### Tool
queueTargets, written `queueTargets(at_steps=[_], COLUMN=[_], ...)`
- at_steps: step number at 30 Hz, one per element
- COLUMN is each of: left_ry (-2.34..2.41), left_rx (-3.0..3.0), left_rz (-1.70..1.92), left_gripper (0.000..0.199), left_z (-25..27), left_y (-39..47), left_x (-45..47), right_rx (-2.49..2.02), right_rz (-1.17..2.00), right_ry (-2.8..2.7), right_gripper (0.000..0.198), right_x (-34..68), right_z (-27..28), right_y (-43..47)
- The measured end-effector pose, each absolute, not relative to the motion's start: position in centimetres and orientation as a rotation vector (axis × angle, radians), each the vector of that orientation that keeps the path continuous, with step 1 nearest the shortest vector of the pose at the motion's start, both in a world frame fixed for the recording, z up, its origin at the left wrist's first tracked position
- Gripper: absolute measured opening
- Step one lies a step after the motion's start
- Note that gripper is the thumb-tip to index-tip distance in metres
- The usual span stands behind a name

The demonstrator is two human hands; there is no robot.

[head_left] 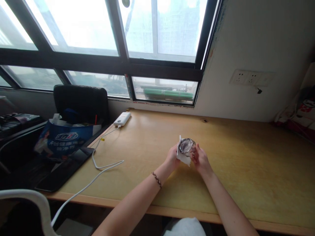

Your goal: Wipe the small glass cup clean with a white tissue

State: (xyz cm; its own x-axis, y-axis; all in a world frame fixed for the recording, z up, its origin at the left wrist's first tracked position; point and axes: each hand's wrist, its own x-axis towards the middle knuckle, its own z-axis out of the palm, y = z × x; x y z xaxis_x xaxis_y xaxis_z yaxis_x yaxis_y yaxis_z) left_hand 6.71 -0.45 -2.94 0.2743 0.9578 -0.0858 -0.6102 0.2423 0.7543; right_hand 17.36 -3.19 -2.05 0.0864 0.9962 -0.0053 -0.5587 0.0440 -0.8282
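Observation:
Above the wooden table I hold a clear glass (186, 146), tilted so that its round mouth faces me. My right hand (202, 160) has its fingers closed around the glass's right side. A white tissue (184, 159) lies against the left side of the glass and hangs below it. My left hand (173, 156) is closed on the tissue, pressing it to the glass; most of its fingers are hidden behind the tissue. A braided bracelet (157, 180) circles my left wrist.
The wooden table (246, 170) runs along under the window. A white power bank (122, 119) lies at its back left, with a white cable (108, 166) trailing over the front edge. Left of the table, a blue bag (65, 139) sits on a black chair (81, 98). Wall sockets (252, 78) are at right.

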Motion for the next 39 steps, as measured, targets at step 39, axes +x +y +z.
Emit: queueTargets(at_steps=[39], left_ry=[0.272], left_rx=[0.350], left_rz=[1.093], left_gripper=[0.046], left_z=[-2.8], left_y=[0.1], left_x=[5.5], right_rx=[-1.203], right_rz=[0.285], right_ry=[-1.423], right_gripper=[0.061], right_x=[17.0], right_z=[-1.6], right_y=[-3.6])
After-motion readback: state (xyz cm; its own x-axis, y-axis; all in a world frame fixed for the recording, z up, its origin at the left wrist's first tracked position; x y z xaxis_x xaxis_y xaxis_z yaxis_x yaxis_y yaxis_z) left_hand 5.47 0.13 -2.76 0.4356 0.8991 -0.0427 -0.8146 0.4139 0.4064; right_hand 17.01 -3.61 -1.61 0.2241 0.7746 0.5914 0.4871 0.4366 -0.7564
